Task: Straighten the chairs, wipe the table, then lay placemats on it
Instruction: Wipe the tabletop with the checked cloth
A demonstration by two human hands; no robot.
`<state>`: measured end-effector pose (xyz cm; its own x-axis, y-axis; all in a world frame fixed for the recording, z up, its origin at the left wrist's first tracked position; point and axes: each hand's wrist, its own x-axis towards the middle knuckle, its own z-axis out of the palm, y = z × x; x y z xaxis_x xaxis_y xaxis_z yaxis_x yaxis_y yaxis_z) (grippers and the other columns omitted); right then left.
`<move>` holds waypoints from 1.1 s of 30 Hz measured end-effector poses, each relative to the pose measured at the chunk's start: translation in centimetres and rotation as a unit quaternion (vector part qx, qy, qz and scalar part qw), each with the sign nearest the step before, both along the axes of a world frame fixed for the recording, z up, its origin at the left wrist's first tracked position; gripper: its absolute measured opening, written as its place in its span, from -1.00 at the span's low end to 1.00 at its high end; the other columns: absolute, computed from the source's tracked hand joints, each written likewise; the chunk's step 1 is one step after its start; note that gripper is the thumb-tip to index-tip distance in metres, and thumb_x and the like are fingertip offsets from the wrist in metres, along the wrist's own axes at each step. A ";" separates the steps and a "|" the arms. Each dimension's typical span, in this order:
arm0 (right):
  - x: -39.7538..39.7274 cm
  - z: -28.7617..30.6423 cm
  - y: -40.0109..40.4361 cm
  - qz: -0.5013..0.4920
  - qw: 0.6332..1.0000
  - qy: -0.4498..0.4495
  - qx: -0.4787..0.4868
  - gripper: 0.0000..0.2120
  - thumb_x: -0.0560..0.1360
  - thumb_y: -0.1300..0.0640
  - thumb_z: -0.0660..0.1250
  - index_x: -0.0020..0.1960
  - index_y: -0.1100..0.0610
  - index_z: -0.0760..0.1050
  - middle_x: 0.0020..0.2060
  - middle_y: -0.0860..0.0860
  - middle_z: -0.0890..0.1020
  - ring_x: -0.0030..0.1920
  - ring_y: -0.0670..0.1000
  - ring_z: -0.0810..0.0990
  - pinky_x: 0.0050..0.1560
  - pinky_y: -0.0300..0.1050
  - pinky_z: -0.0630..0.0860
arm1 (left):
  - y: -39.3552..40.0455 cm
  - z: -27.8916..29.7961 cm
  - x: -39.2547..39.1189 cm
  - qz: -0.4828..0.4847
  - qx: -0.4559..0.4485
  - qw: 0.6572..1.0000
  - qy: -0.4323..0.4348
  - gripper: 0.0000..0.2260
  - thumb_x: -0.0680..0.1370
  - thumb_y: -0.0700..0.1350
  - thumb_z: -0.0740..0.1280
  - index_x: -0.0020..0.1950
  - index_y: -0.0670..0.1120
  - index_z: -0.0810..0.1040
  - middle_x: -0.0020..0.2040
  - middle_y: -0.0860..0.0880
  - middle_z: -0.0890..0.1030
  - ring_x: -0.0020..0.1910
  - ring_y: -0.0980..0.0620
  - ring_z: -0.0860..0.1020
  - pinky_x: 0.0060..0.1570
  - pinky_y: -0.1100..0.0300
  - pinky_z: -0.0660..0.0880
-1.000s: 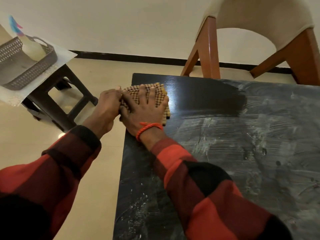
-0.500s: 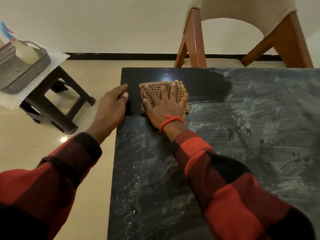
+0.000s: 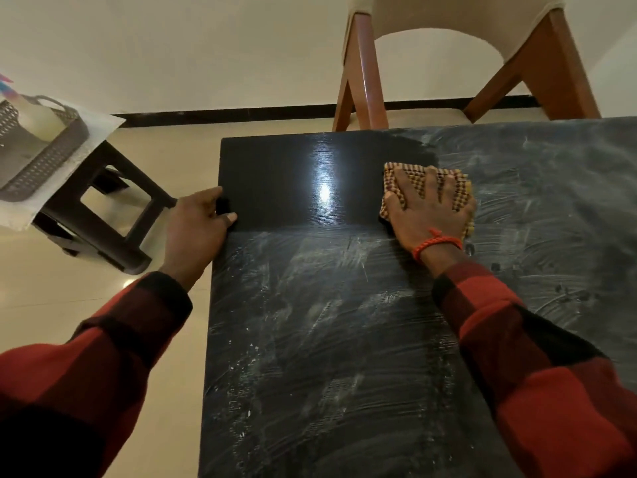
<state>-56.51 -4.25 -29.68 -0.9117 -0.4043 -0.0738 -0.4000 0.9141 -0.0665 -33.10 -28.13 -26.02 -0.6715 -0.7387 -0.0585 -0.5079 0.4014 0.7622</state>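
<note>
On the tabletop [image 3: 310,339], only the far-left band gleams clean, where my right grip [image 3: 427,208] presses the checked cloth [image 3: 408,175] flat, fingers spread, and my left grip [image 3: 196,229] clasps the edge, while streaky residue covers the rest and no placemats are in sight.

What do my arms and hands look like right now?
The left hand and right hand are bare, ungloved. The left sleeve and right sleeve are long, checked red and black. A braided orange-red bracelet circles the right wrist.
</note>
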 end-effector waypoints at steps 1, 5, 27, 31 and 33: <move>0.0 -0.1 -0.1 -0.002 1.000 0.003 0.003 -0.47 0.59 -0.32 -0.14 0.55 -0.35 -0.10 0.63 0.01 -0.01 0.60 0.22 -0.09 0.44 0.52 -0.14 | 0.1 0.1 0.1 0.009 0.028 0.999 0.022 -0.67 0.59 -0.23 0.39 0.34 -0.03 0.59 0.16 0.11 0.66 0.11 0.19 0.62 0.17 0.17 0.55; 0.2 -0.4 -0.6 -0.005 1.000 0.004 0.008 -0.46 0.60 -0.31 -0.16 0.57 -0.33 -0.12 0.63 0.02 -0.03 0.60 0.24 -0.11 0.41 0.55 -0.17 | -0.1 0.1 0.3 0.055 0.124 0.987 0.089 -0.61 0.53 -0.31 0.44 0.35 -0.10 0.58 0.10 0.18 0.65 0.04 0.33 0.63 0.10 0.33 0.55; 21.2 -0.6 -14.3 0.220 0.974 0.028 -0.044 -0.47 0.61 -0.29 -0.07 0.57 -0.30 0.02 0.62 0.09 0.05 0.59 0.27 -0.03 0.39 0.55 -0.14 | 2.2 -1.5 6.8 0.118 0.335 0.921 0.159 -0.61 0.70 0.16 0.10 0.16 -0.06 0.60 0.06 0.04 0.69 0.05 0.14 0.68 -0.07 0.30 0.59; 23.2 -0.6 -14.0 0.245 0.968 0.015 -0.051 -0.50 0.60 -0.29 -0.05 0.53 -0.30 0.13 0.62 0.08 0.05 0.59 0.27 -0.03 0.39 0.53 -0.21 | 3.3 -1.8 8.2 0.120 0.322 0.927 0.149 -0.63 0.71 0.15 0.09 0.16 0.00 0.61 0.04 0.07 0.70 0.05 0.16 0.68 0.00 0.22 0.61; 23.0 -0.5 -13.7 0.250 0.967 0.014 -0.053 -0.50 0.60 -0.30 -0.06 0.53 -0.32 0.13 0.62 0.07 0.05 0.59 0.26 -0.03 0.39 0.51 -0.21 | 3.7 -1.8 8.5 0.111 0.308 0.934 0.146 -0.68 0.72 0.11 0.08 0.08 0.04 0.61 -0.04 0.13 0.70 -0.03 0.25 0.68 -0.08 0.29 0.59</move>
<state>-33.53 -17.92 -30.15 -0.6015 -0.7988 0.0137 -0.7930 0.5949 -0.1310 -24.56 -24.45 -27.80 -0.5593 -0.7481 -0.3572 -0.2616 -0.2496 0.9323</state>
